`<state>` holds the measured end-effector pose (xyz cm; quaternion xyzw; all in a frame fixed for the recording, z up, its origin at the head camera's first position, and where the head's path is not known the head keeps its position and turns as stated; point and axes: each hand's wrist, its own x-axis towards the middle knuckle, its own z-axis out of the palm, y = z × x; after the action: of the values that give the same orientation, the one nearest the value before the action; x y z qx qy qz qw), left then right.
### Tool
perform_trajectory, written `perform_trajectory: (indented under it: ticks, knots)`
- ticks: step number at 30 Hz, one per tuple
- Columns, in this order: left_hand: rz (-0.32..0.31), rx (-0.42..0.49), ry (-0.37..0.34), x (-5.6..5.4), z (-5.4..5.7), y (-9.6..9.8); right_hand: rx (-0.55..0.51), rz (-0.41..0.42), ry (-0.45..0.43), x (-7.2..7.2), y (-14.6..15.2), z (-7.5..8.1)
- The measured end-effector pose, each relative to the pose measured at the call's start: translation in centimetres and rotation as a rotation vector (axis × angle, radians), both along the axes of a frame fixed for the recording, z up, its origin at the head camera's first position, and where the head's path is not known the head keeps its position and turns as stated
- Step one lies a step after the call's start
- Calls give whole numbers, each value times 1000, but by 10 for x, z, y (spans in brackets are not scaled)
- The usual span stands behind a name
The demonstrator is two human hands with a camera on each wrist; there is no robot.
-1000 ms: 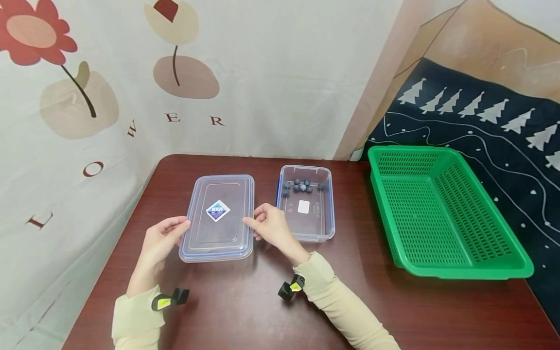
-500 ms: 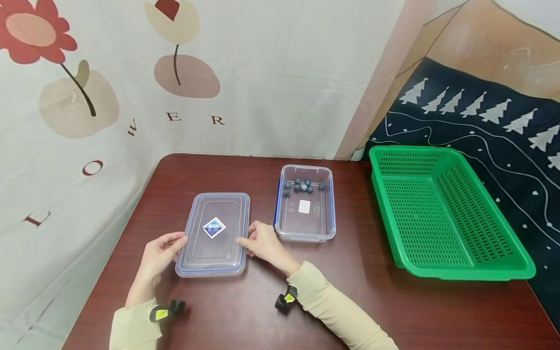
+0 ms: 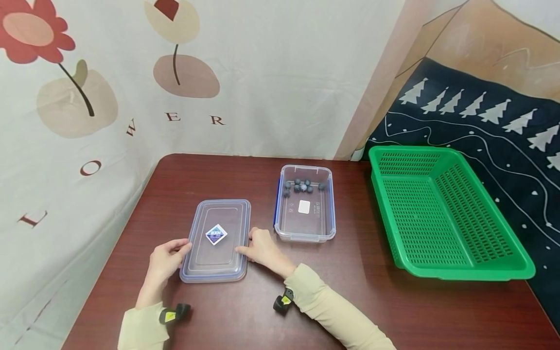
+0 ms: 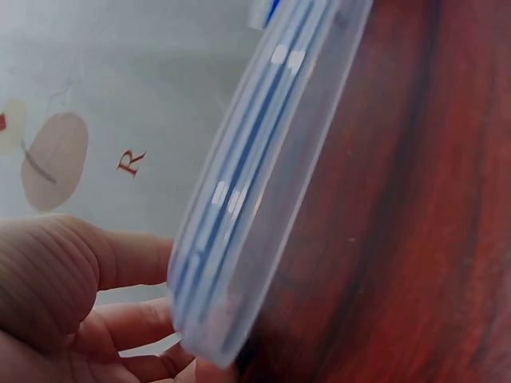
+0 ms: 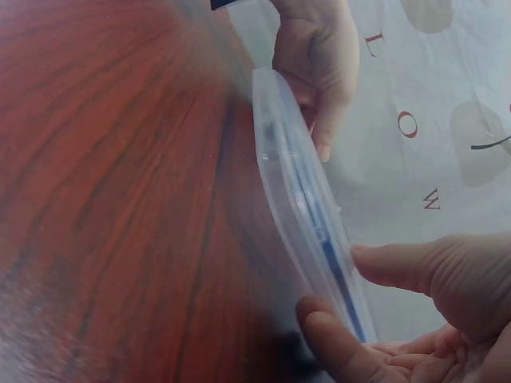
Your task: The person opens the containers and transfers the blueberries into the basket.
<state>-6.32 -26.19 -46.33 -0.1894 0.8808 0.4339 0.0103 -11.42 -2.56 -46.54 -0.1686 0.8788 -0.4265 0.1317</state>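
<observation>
A flat clear plastic food box (image 3: 227, 218) with a blue-lined lid and a diamond label is gripped at both long sides, low over the dark red table (image 3: 227, 321). My left hand (image 3: 167, 260) pinches its left edge; the left wrist view has the thumb on the upper rim and fingers folded below the box (image 4: 255, 199). On the opposite edge, my right hand (image 3: 263, 250) holds with thumb above and fingers beneath, as the right wrist view shows. Behind the right hand stands an uncovered clear box (image 3: 325, 228) with several blueberries (image 3: 304, 187) near its far end.
A large green perforated basket (image 3: 395, 238) takes up the table's right side. Blue trim (image 3: 276, 204) shows along the uncovered box's left side. A pale printed cloth (image 3: 280, 97) hangs at the back, with dark tree-patterned fabric (image 3: 463, 109) at the right.
Both hands have brought the lidded box toward the person and lower, with a slight shift right in the last half second. The uncovered box, blueberries and basket stay in place.
</observation>
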Motion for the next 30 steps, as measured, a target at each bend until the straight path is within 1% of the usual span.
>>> perform_trajectory:
  ticks: [4, 5, 7, 10, 13, 15, 17, 20, 23, 25, 27, 30]
  knots:
    - [-39, -182, 54, 0, -1, 5, 116, -12, 35, -1, -2, 3]
    - [-45, -212, 68, 0, -1, 6, 151, -12, 52, -1, -2, 4]
    - [-53, -252, 94, 0, -1, 9, 187, -3, 75, -1, -3, 5]
    - [-66, -271, 112, -1, -1, 12, 226, 15, 135, -2, -4, 6]
    - [-79, -272, 105, -2, 0, 14, 257, 23, 169, -2, -4, 7]
    - [-78, -266, 99, -3, 0, 15, 281, 23, 174, -3, -3, 9]
    - [-73, -259, 106, -3, 1, 16, 290, 29, 152, -3, -1, 11]
    - [-44, -248, 164, -4, 3, 18, 219, 60, 90, -5, 4, 20]
    - [6, -229, 264, -8, 6, 22, 111, 90, 32, -8, 11, 32]
    - [38, -202, 308, -12, 10, 25, 47, 108, 27, -13, 18, 42]
    - [66, -169, 324, -16, 15, 28, -19, 111, 11, -18, 25, 52]
    - [87, -109, 309, -22, 21, 32, -120, 102, 8, -28, 37, 66]
